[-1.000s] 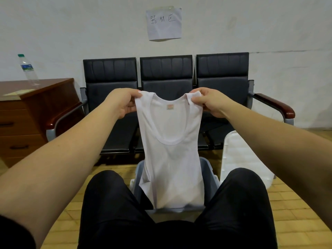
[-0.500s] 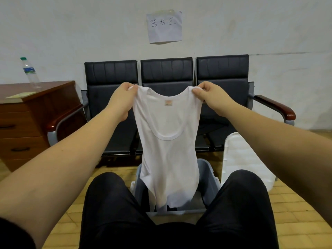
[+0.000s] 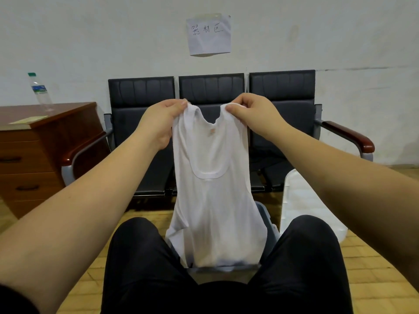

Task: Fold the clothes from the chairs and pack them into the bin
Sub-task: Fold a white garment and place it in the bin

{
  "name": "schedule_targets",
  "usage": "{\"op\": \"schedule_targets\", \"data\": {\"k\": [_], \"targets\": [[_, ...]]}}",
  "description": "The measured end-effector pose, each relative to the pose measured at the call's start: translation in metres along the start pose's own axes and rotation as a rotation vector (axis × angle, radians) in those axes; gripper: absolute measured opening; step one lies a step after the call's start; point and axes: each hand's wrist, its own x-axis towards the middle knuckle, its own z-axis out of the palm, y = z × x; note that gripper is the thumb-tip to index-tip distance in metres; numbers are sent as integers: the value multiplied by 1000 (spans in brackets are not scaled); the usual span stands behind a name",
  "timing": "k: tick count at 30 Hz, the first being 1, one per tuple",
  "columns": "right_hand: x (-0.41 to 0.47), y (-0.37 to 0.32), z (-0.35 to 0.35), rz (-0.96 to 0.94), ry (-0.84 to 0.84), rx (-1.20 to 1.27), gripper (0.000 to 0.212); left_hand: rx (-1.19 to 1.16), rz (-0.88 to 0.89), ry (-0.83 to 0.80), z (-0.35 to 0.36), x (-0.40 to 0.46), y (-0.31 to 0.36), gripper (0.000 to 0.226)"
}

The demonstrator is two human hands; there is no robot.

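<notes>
A white tank top (image 3: pixel 213 200) hangs in front of me, held up by its two shoulder straps. My left hand (image 3: pixel 162 122) pinches the left strap and my right hand (image 3: pixel 254 113) pinches the right strap; the straps are close together, so the neckline sags. The shirt's hem drops into a grey plastic bin (image 3: pixel 266 219) that stands on the floor between my knees; most of the bin is hidden behind the shirt. Behind it stands a row of three black chairs (image 3: pixel 210 91) with bare seats.
The bin's white lid (image 3: pixel 301 200) leans at the right of the bin. A brown wooden drawer cabinet (image 3: pixel 34 159) stands at the left with a water bottle (image 3: pixel 39 91) on top. A paper note (image 3: pixel 209 34) hangs on the wall. My black-trousered legs (image 3: pixel 145 264) fill the foreground.
My hands have moved closer together, narrowing the shirt and slackening the neckline. The shirt has been raised slightly, then its hem settled lower over the bin.
</notes>
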Motion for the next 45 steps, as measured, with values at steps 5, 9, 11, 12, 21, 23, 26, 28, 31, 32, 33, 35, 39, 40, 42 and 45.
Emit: {"op": "schedule_targets", "data": {"k": [5, 9, 11, 12, 21, 23, 26, 28, 31, 32, 33, 35, 39, 40, 42, 45], "targets": [[-4, -17, 14, -9, -56, 75, 17, 86, 53, -155, 15, -16, 1, 23], [-7, -24, 22, 5, -94, 219, 17, 241, 112, -237, 24, -28, -3, 14], [-8, -24, 26, 13, -129, 246, 17, 269, 146, -213, 27, -32, -6, 13], [-9, -21, 29, 25, -136, 276, 16, 259, 155, -194, 28, -33, -7, 13], [-53, 42, 74, 191, -442, 202, 40, 150, 95, -98, 24, -22, -12, 16], [-64, 55, 88, 201, -536, -26, 38, 147, 86, -92, 23, -23, -13, 18], [-76, 80, 103, 207, -627, -240, 41, 144, 91, -79, 19, -21, -12, 20], [-81, 94, 105, 226, -678, -349, 35, 142, 94, -62, 15, -19, -11, 22], [-87, 115, 100, 253, -703, -490, 29, 138, 99, -37, 8, -16, -10, 22], [-88, 121, 98, 267, -705, -521, 33, 136, 104, -33, 5, -15, -10, 21], [-90, 127, 94, 277, -705, -540, 37, 138, 110, -28, 3, -14, -10, 19], [-93, 136, 87, 311, -701, -508, 36, 150, 117, -17, -2, -13, -9, 14], [-94, 144, 74, 382, -626, -369, 37, 191, 128, 12, -9, -12, -7, 9], [-94, 145, 72, 391, -603, -347, 36, 210, 132, 26, -10, -12, -7, 10], [-94, 146, 67, 405, -553, -307, 32, 263, 148, 53, -12, -11, -7, 11], [-94, 141, 60, 460, -431, -180, 24, 365, 195, 96, -13, -10, -7, 12]]}}
